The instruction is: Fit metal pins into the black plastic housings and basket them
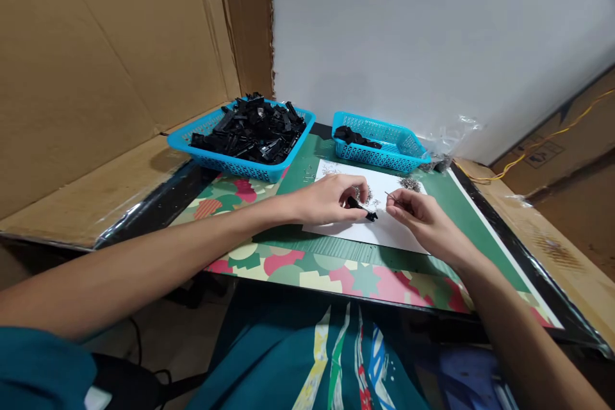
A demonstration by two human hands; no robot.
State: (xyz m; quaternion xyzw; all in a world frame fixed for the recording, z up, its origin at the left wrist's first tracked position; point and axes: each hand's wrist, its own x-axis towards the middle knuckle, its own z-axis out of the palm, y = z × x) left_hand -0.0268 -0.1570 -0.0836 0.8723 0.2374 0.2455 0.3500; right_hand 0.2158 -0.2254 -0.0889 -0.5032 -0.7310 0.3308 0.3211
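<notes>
My left hand (336,198) is closed around a small black plastic part (369,213), whose notched end sticks out to the right over a white sheet (350,230). Opposite it, my right hand (413,210) pinches a thin metal pin (390,195) between thumb and forefinger; its lower end is hidden by the fingers. A short gap separates the two hands. Behind the left fingertips lies a loose pile of tiny metal pieces (364,195). Another heap of small metal pieces (409,185) sits at the sheet's upper right, just beyond my right hand.
A large blue basket (269,172) heaped with black plastic parts (254,125) stands at the back left. A smaller blue basket (375,157) behind the sheet holds several black pieces. Right of it lies a clear plastic bag (449,141). Cardboard (120,45) walls the left side.
</notes>
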